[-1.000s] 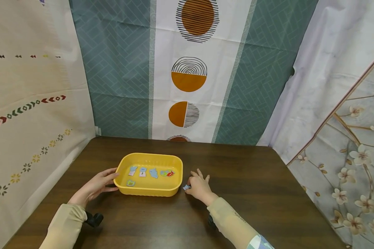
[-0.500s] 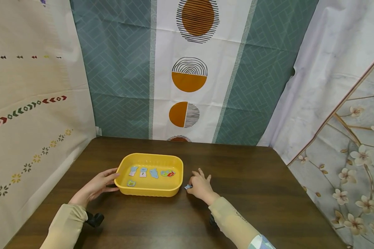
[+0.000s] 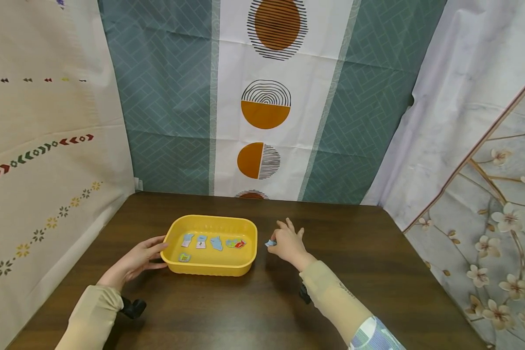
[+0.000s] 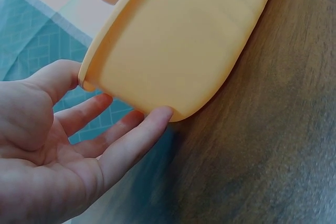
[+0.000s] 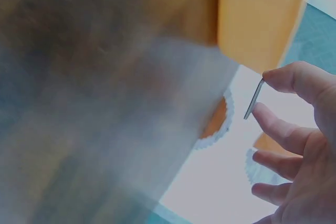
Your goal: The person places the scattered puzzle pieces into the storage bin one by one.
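Note:
A shallow yellow tray point(image 3: 208, 268) stands on the dark table, left of the middle. My left hand point(image 3: 133, 262) holds its left end, one fingertip at the rim and other fingertips point(image 4: 164, 114) against the outer wall. Right of the tray, my right hand point(image 3: 288, 245) pinches a small flat light-blue piece point(image 3: 270, 243) between thumb and forefinger, above the table. Seen edge-on in the right wrist view, that piece is a thin strip, and the other fingers are spread. Several small flat printed pieces lie in the tray, among them a blue piece point(image 3: 216, 243) and a green-and-red piece point(image 3: 235, 243).
The brown wooden table point(image 3: 332, 272) reaches back to a teal and white patterned curtain point(image 3: 284, 170). A cream cloth point(image 3: 57, 146) hangs on the left and a flowered cloth point(image 3: 485, 233) on the right. Black wrist mounts point(image 3: 132, 308) show below the hands.
My right hand has lifted the light-blue piece off the table, moving up and slightly right. My left hand and the tray stay where they were.

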Demonstrator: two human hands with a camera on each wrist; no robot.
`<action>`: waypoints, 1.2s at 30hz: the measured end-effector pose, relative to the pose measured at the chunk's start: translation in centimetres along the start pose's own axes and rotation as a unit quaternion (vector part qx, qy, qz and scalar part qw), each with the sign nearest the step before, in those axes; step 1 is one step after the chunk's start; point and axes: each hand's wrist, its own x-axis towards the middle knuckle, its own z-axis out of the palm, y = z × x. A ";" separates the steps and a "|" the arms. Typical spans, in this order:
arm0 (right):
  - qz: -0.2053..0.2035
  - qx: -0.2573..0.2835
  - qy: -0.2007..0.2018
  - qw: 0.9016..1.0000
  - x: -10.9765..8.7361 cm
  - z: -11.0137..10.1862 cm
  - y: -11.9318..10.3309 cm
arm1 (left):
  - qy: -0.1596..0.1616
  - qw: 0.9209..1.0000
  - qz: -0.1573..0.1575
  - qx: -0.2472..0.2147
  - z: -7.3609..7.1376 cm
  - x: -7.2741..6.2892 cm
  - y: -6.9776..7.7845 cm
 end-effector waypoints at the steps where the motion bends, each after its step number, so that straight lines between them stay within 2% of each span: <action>1: -0.001 0.000 0.002 1.000 0.1 -0.4 -0.2 | 0.000 1.000 0.001 0.001 0.0 0.0 0.0; 8: -0.017 -0.002 0.015 1.000 1.1 -2.0 -2.0 | 0.001 1.000 0.006 0.001 -0.1 0.0 -0.2; 17: -0.042 -0.011 0.009 0.999 2.3 -2.4 -5.6 | 0.001 1.000 0.007 0.000 -0.1 -0.2 -0.1; 26: -0.061 -0.015 -0.015 0.998 2.8 -1.3 -8.6 | 0.002 1.000 0.009 0.005 0.1 -0.1 -0.1; 36: -0.081 -0.031 -0.038 0.996 3.3 1.5 -11.6 | 0.005 1.000 0.008 -0.002 0.0 -0.1 -0.2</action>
